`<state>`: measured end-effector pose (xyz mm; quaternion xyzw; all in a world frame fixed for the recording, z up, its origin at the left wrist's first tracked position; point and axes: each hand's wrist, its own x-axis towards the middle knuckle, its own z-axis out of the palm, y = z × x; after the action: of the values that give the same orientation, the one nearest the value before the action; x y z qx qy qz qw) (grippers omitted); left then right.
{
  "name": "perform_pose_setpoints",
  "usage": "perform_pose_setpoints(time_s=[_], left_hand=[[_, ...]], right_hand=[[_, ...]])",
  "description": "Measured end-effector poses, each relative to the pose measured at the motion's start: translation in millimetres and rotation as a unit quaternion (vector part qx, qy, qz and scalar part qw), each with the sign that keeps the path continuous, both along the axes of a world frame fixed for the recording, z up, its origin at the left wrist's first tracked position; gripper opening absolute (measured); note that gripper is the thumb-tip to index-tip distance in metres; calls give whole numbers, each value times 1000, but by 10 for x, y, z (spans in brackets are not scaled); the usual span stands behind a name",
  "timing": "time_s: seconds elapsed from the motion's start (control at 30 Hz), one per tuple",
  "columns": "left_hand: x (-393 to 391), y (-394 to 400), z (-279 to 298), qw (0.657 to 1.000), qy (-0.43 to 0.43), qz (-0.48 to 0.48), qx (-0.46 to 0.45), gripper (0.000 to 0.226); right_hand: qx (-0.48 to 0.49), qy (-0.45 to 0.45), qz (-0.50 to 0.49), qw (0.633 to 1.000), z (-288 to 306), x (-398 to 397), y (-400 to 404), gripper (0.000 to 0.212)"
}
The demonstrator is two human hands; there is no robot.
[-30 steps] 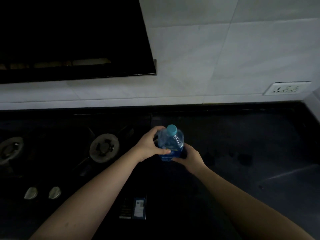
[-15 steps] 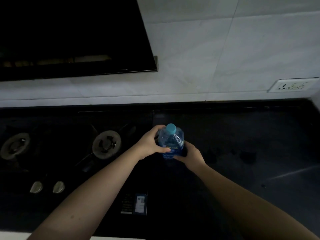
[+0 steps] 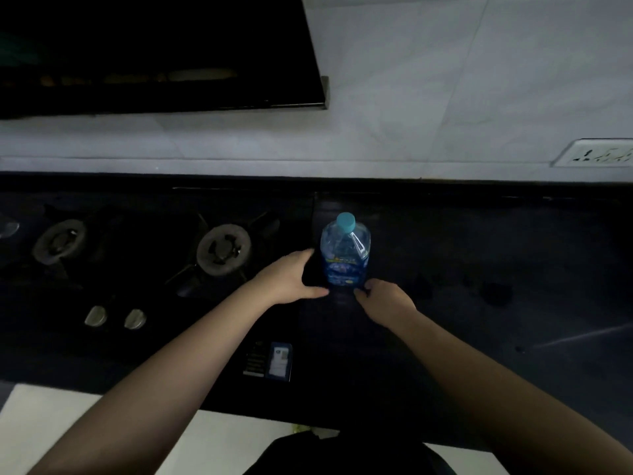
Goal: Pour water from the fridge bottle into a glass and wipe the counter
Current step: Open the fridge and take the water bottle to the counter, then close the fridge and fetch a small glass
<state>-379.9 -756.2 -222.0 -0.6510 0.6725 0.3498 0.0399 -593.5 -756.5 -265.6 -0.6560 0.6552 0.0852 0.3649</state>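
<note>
Head view: capped water bottle [image 3: 345,257] upright on dark surface [image 3: 479,255] beside stove burner [image 3: 224,250]; left hand [image 3: 291,279] and right hand [image 3: 387,299] flanking base, grip released, fingers relaxed.

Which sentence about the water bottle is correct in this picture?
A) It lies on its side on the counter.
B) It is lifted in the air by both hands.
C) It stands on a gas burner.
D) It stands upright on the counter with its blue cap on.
D: the bottle stands upright on the dark counter, right of the stove, with its blue cap on.
</note>
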Motion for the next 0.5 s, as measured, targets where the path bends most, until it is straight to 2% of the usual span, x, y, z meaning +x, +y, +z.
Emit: perform_pose_setpoints(time_s=[0.1,0.13,0.27,0.4,0.5], left_hand=[[-69,346,77,989,-123,-51,-68,81],[-97,464,77,983,-145,-58,-93,76],[-142,898,-45,973,-191,-36,-128,66],[-93,1274,-90,984,-141,41,-96,63],[-34,1544,-65,985,-128,81,-77,62]], right_hand=[[-133,145,134,971,70,14,230,56],[-168,164,162,958,77,20,307,58],[-214,152,217,940,54,40,492,59],[-224,145,257,929,74,134,659,65],[-212,118,278,929,76,257,809,62]])
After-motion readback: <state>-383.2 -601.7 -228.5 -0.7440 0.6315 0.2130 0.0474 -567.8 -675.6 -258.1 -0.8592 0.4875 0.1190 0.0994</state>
